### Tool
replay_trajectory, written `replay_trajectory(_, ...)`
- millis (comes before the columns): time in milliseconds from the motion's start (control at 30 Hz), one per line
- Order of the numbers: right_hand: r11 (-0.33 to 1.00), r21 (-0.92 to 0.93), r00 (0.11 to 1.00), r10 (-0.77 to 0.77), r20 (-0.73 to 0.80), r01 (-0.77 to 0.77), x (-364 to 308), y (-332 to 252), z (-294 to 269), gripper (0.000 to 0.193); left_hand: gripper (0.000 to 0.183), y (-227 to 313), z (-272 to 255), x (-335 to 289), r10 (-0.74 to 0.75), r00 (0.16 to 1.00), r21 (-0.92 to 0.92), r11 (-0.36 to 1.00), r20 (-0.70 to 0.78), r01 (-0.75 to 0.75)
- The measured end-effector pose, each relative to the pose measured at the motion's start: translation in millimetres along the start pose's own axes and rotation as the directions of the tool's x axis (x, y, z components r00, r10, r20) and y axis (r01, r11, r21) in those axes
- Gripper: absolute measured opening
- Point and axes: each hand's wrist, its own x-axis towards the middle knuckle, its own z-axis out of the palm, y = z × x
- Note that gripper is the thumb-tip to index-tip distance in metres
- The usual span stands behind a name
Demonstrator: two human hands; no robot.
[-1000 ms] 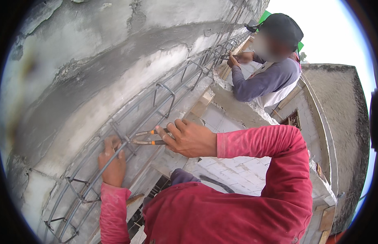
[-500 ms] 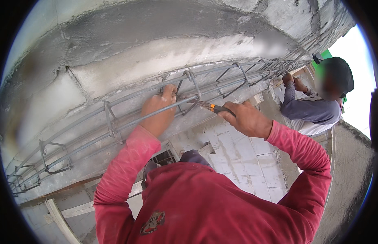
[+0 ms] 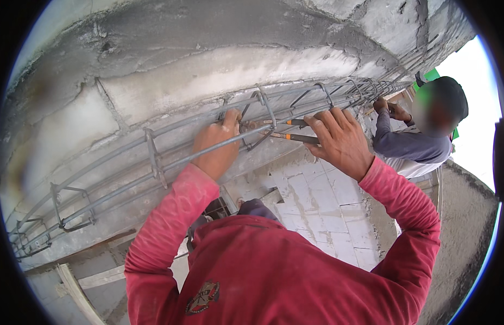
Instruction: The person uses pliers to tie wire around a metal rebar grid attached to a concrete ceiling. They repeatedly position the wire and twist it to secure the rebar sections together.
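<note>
Now, right fingers holding orange-banded pliers, handles apart, left fingers bent at rebar cage, grip unclear.

Holding left arm forward and right arm bent outward, with left hand curled and right hand loosely arched.

We record one printed emblem on the red shirt, well below the left fingers; we read no lettering.
</note>
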Motion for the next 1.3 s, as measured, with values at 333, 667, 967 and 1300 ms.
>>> replay_trajectory(333, -0.08, 0.518, 0.513, 0.083, 0.855, -0.851, -5, -6, 4, 0.043, 0.024, 1, 5, -4, 0.002, 1.0, -0.017, 1.0, -0.016, -0.002)
replay_trajectory(667, 0.971, 0.217, 0.99, 0.122, -0.072, -0.104, -6, -6, 13, 0.05, 0.024, 5, 0, 0, -0.052, 0.999, -0.069, 0.996, 0.009, 0.052)
replay_trajectory(967, 0.62, 0.616, 0.873, 0.306, 0.379, -0.485, -15, -23, 3, 0.04, 0.022, 3, 3, -2, -0.029, 1.0, -0.034, 0.999, -0.009, 0.029)
replay_trajectory(1300, 0.647, 0.558, 0.819, 0.194, 0.539, -0.52, -17, -11, 13, 0.051, 0.017, 6, -1, 1, -0.016, 1.0, 0.002, 1.0, 0.006, 0.016)
